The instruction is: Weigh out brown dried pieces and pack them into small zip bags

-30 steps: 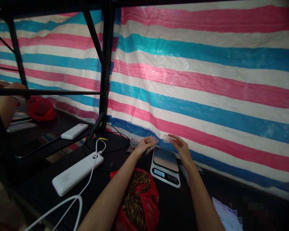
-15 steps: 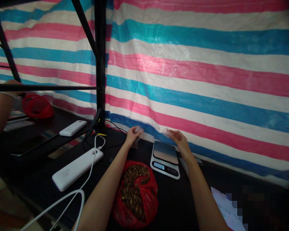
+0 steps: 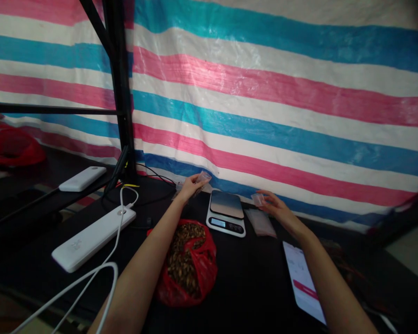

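My left hand is closed on a small clear plastic bag, raised beyond the red bag. To the right, past the scale, my right hand pinches a small translucent plastic piece, too small to tell its exact kind. Between and below the hands lies a white kitchen scale with a dark plate and lit display. An open red plastic bag full of brown, seed-like pieces sits by my left forearm. Flat clear plastic bags lie right of the scale, under my right hand.
A white power bank with a white cable lies at left. A phone with a lit screen is partly under my right forearm. A black metal post rises in front of striped sheeting. Another red bag stands far left.
My view has turned to the right. My right hand has moved right, away from the scale, with the plastic piece. The flat bags and the phone show more fully now.
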`<move>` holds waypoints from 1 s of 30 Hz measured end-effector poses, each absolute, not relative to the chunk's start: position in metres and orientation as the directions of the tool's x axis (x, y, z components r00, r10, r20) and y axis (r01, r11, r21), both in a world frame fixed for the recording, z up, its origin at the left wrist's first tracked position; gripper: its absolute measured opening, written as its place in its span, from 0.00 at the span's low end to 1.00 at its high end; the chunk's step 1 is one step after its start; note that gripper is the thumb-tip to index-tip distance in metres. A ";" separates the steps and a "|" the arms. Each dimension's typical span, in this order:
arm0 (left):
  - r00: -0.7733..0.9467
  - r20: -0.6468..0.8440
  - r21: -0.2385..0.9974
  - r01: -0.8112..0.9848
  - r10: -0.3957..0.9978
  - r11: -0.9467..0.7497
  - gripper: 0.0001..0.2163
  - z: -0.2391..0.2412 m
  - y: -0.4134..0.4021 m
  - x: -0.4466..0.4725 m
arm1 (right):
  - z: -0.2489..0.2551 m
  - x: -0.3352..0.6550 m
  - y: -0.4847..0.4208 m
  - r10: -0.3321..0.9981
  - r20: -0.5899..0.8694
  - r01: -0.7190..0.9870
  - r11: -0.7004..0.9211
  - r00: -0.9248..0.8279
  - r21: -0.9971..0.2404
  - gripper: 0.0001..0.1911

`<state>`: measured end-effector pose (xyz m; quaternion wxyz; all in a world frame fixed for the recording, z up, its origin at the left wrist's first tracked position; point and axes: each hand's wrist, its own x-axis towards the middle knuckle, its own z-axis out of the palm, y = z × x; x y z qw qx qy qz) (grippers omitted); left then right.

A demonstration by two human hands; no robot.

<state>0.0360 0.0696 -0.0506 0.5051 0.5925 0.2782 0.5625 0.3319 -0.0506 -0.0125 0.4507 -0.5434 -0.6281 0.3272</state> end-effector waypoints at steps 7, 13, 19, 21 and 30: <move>0.150 0.349 0.903 -0.317 0.925 -0.289 0.21 -0.049 0.067 0.034 | -0.040 0.389 -0.066 0.956 0.280 0.696 0.143 0.086 -0.704 0.13; 0.152 0.323 0.898 -0.361 0.934 -0.252 0.23 -0.050 0.065 0.032 | -0.051 0.412 -0.093 0.965 0.159 0.950 -0.163 0.210 -0.265 0.08; 0.157 0.331 0.888 -0.386 0.931 -0.250 0.22 -0.049 0.062 0.038 | -0.051 0.418 -0.107 0.941 0.102 0.946 -0.315 0.321 -0.073 0.11; 0.175 0.342 0.886 -0.389 0.923 -0.254 0.22 -0.044 0.059 0.042 | -0.049 0.417 -0.107 0.938 0.152 0.949 -0.301 0.313 -0.097 0.12; 0.313 0.398 0.916 -0.182 0.863 -0.357 0.25 -0.024 0.023 0.064 | -0.008 0.296 -0.080 0.928 0.366 0.567 0.263 0.074 -0.781 0.21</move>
